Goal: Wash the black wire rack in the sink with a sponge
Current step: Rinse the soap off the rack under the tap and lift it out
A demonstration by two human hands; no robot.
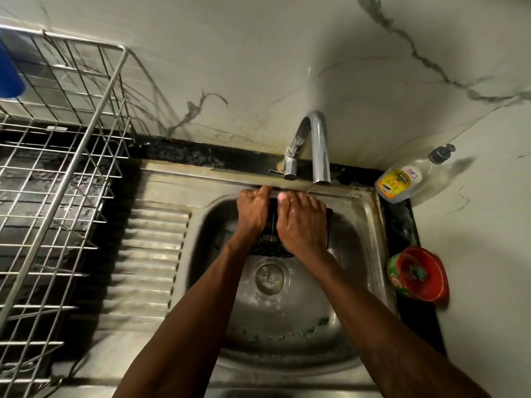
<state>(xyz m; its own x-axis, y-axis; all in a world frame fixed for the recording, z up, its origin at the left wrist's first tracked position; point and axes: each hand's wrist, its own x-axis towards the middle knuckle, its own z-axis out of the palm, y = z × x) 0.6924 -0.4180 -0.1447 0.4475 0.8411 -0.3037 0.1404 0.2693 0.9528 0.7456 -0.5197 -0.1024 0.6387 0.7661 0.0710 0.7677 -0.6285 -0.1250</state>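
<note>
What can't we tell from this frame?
Head view only:
- Sponge: not seen. It may be under the right hand, which covers the rack.
- Rack: mostly hidden by both hands. The left hand curls at its far edge.
- Blue item in the drying basket: cut off by the left edge.
- Bottle label: too small and blurred.
- Tap: no telling if water runs.

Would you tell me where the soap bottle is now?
Head view: the soap bottle sits right of the tap, by the far right corner of the sink.
</note>
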